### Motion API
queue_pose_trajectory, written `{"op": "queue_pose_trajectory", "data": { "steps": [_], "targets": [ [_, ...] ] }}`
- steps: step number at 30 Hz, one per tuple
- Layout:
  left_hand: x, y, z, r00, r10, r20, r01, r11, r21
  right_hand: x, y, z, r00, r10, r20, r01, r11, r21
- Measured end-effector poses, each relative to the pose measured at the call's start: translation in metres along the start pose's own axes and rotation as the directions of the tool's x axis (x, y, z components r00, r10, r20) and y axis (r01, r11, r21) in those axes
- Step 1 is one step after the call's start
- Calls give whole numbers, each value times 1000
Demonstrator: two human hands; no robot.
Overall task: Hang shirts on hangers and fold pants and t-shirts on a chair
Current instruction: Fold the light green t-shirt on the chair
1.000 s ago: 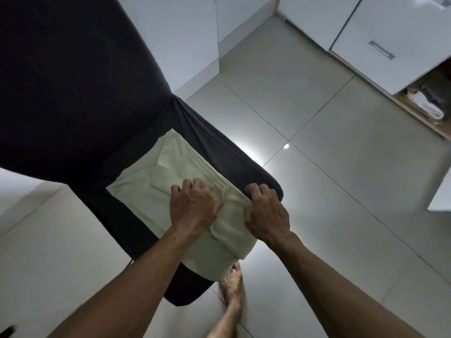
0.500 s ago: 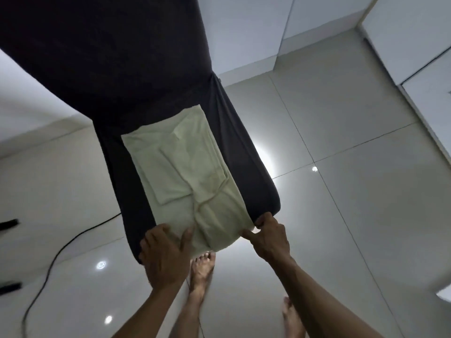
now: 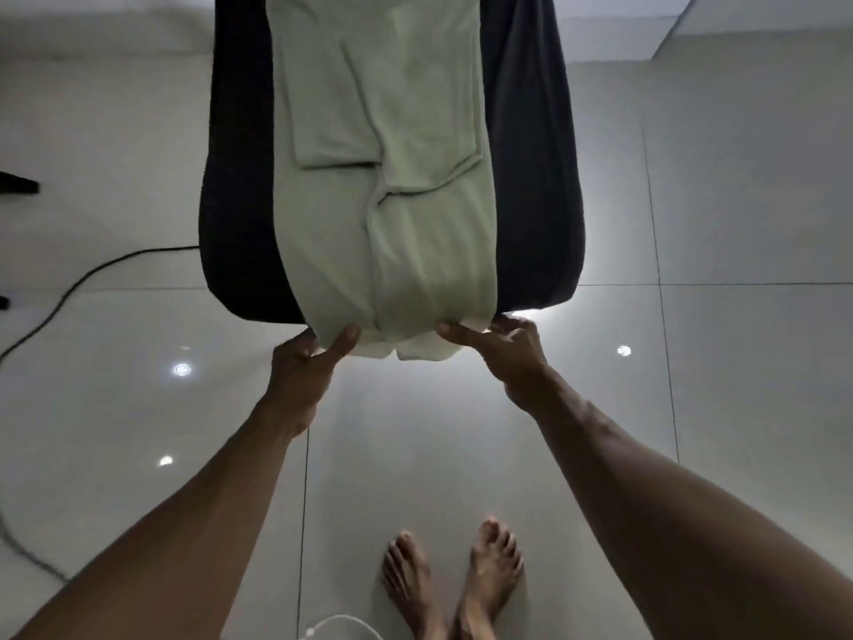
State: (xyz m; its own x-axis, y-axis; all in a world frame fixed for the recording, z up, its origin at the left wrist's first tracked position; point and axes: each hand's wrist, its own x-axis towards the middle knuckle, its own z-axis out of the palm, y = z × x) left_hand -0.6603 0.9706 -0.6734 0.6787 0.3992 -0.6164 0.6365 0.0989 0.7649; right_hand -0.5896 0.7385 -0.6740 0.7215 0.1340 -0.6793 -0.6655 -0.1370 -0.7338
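Head view, near to far. Closest in, below both wrists: two bare feet (image 3: 454,577) on the pale tiled floor (image 3: 738,408), with a loop of white cable (image 3: 341,623) just left of them.

Left hand (image 3: 307,362) pinching the near left corner of the pale green garment (image 3: 387,214), thumb on top and fingers tucked beneath the hem. Right hand (image 3: 501,346) pinching the near right corner the same way, fingers curled over the edge. Between the two hands, a short run of hem hanging just past the front lip of the dark chair seat (image 3: 535,177).

Beyond the fingertips, the garment lying lengthwise along the seat, partly folded: a flap laid over on the left-hand side, a diagonal crease toward the right, a ridge down the middle. Likely light, limp knit fabric with no stiffness of its own; apt to sag or slide off the smooth seat if pulled from one corner only. Best taken at both near corners together, as now, or along a folded edge to keep the layers stacked. Exact kind of garment hard to tell.

Out past the left hand, a black cable (image 3: 78,279) trailing over the floor and a dark object (image 3: 16,183) at the frame edge. Nothing lying between the hands and the cloth; only narrow seat margins either side of the garment for a fold.
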Motion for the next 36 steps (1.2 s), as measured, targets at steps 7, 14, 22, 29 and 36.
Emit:
{"op": "queue_pose_trajectory", "data": {
  "steps": [7,14,22,29,36],
  "targets": [
    [-20,-45,-18,989,58,134,-65,997,46,-19,47,-4,987,-44,155,70,984,-164],
    [-88,-64,-40,970,-127,207,131,991,-8,-88,85,6,968,144,206,-99,972,-215],
    [-143,-58,-53,969,-201,144,210,976,-53,-160,98,18,980,132,151,-137,990,27],
    [-182,-49,-68,930,-298,214,303,953,9,-204,84,20,985,144,95,-144,989,-6],
    [-214,-4,-70,926,-347,149,360,930,-77,-237,37,38,986,130,-104,-124,990,61]
  ]
}}
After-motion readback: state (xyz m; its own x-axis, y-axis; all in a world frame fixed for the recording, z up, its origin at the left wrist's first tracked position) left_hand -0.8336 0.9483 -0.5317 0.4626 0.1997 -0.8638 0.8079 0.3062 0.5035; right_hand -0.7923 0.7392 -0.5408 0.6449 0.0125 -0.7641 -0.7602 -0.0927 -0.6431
